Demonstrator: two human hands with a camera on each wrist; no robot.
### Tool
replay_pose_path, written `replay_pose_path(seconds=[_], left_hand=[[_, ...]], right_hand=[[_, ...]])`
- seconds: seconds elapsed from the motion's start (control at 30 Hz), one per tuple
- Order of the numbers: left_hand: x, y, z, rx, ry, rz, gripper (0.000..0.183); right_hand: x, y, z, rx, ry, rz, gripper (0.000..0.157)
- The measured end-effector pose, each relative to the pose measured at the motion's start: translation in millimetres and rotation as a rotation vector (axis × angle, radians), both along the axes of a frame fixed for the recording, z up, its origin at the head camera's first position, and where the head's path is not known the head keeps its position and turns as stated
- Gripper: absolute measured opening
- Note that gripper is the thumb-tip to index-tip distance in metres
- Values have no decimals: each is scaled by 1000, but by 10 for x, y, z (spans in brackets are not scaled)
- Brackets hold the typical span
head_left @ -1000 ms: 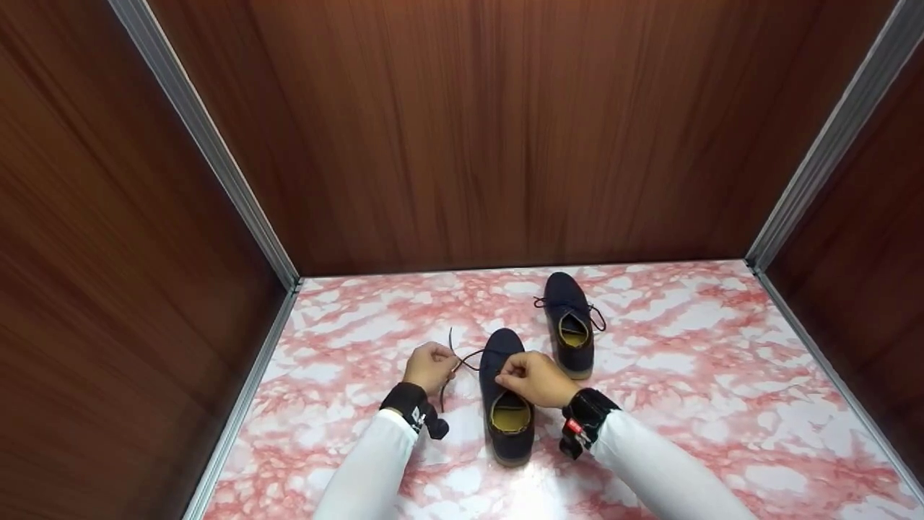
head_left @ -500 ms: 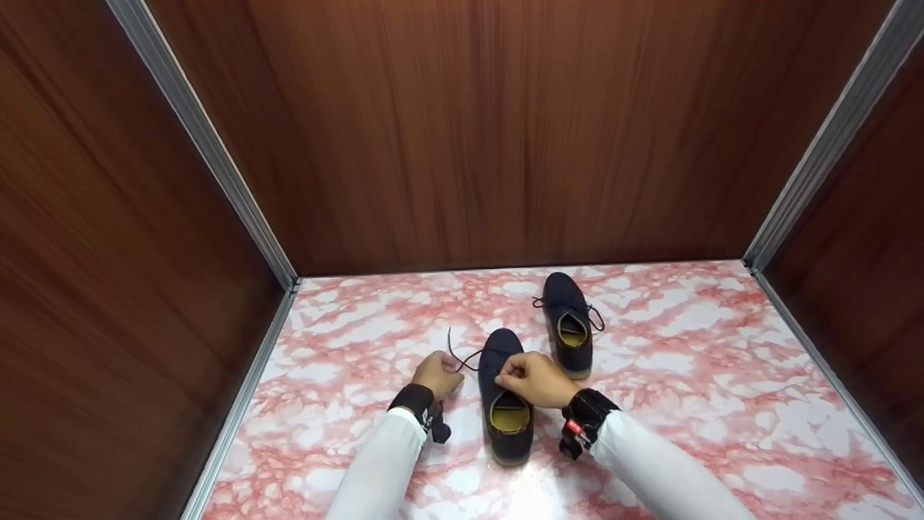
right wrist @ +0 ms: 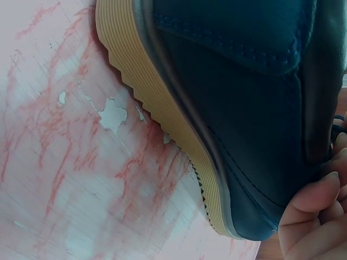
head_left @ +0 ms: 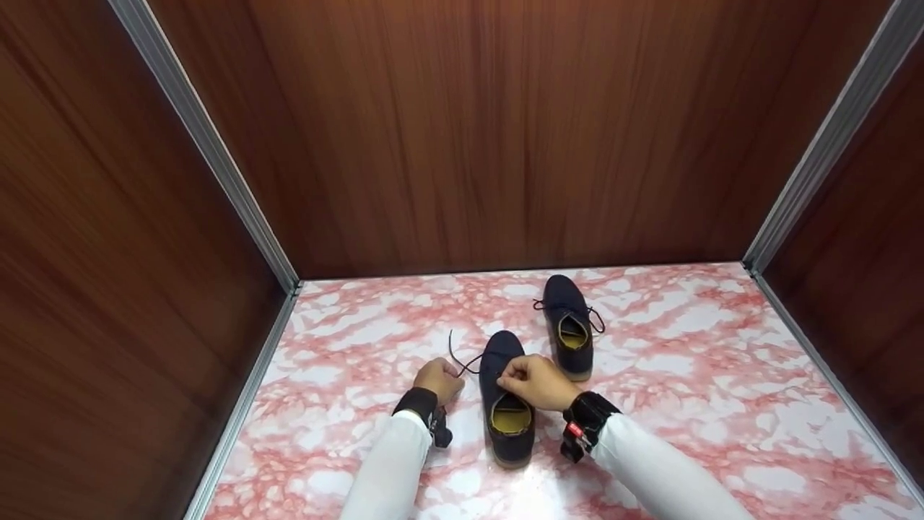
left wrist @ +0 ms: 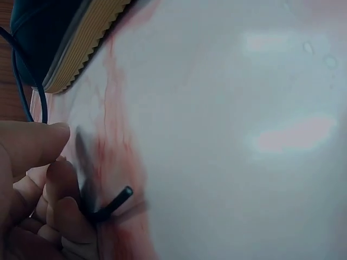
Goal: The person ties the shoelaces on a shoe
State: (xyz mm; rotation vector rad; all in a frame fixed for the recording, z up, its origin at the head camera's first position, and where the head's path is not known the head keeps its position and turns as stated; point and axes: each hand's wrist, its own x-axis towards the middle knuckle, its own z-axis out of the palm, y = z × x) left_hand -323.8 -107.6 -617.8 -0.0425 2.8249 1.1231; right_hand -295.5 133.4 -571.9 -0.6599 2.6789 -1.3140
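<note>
My left hand (head_left: pixel 439 380) is beside a dark navy shoe (head_left: pixel 512 451), pinching its thin dark shoelace (head_left: pixel 469 365) between thumb and fingers. In the left wrist view, lace strands (left wrist: pixel 40 92) run from the shoe's side into the fingers, and a lace tip (left wrist: pixel 126 192) pokes out below them. My right hand (head_left: pixel 540 383) is over the lacing of this shoe, thumb and fingertips pinched together. The right wrist view has these fingers (right wrist: pixel 314 197) at the shoe's upper edge, with a bit of lace (right wrist: pixel 339 120) beside them; what they pinch is mostly hidden.
A second navy shoe (head_left: pixel 567 290), its laces tied in a bow, stands behind and to the right. Both shoes are on a pink and white marbled surface (head_left: pixel 693 404). Brown wood-grain panels (head_left: pixel 462 144) with grey metal corner strips enclose the back and sides.
My left hand has turned and shifted slightly right and nearer to me with the shoelace; the lower lace end no longer shows in the head view. The right hand and both shoes stay nearly still.
</note>
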Motion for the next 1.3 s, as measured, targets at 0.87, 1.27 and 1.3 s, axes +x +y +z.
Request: replay_pose_path(seconds=[0.87,1.27,1.3], left_hand=[[26,39,-66,82,80,-43,24],[41,-87,-99,196,65,3,23],[44,-99,-96,198,72,4,23]], right_hand=[[36,23,-41,-9,-22,-57,21],[29,2,23,-43,-45,-49,31],[28,3,28,-43,-42,-49,31]])
